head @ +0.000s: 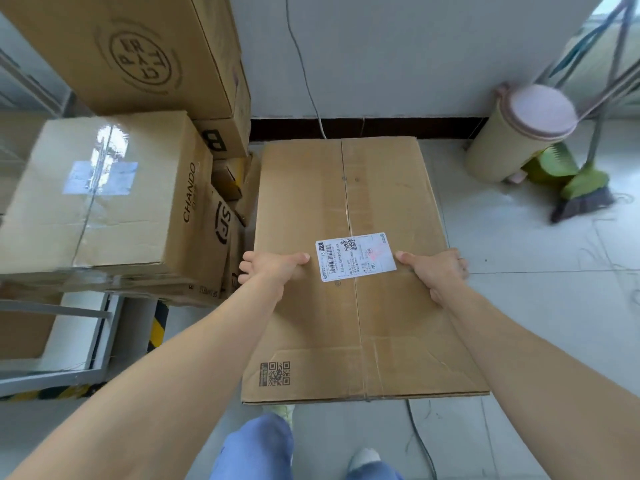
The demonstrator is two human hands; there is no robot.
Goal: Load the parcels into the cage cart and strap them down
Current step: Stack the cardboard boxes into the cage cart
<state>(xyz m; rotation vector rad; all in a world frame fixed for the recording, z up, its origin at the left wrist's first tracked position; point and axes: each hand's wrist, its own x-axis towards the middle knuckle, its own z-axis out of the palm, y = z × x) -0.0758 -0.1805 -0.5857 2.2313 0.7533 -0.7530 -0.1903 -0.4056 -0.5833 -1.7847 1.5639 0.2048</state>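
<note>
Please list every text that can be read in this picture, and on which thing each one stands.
"CHANDO": side of the taped box.
"SF": box beside it.
"B": small box behind.
"Y3", "WU": shipping label on the held parcel; its remaining print is too small.
Round logo on the top box: unclear.

Bright daylight; glare on taped box (104, 143); edges warped, blurred.

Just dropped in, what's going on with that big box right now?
A person grips a large flat box by its side edges, with the left hand and the right hand either side of the label. Other boxes are stacked to the left. No strap is in view.
</note>
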